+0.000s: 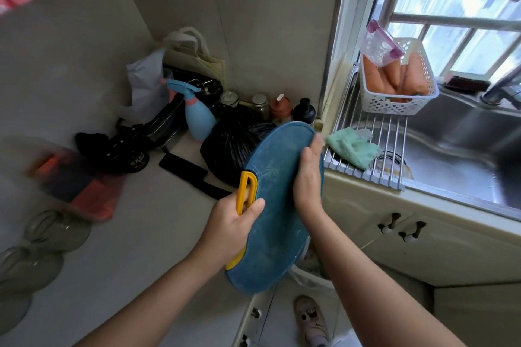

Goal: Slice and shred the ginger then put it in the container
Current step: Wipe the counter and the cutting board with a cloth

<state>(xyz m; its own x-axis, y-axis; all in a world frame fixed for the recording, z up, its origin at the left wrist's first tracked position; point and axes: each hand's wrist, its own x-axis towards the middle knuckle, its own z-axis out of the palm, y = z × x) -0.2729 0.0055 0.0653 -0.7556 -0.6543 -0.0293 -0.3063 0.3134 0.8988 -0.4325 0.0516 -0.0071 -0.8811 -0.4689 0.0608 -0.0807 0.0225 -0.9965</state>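
carrots (417, 76) fill a white basket (394, 105) near what seems a cloth (352, 146).

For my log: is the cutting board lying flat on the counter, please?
No; left hand and right hand hold the board tilted.

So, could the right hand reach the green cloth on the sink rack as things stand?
Probably yes: the right hand lies flat on the blue board, gripping nothing, and the green cloth sits uncovered nearby.

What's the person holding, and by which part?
A blue cutting board: the left hand grips its yellow handle, the right hand lies flat against its face.
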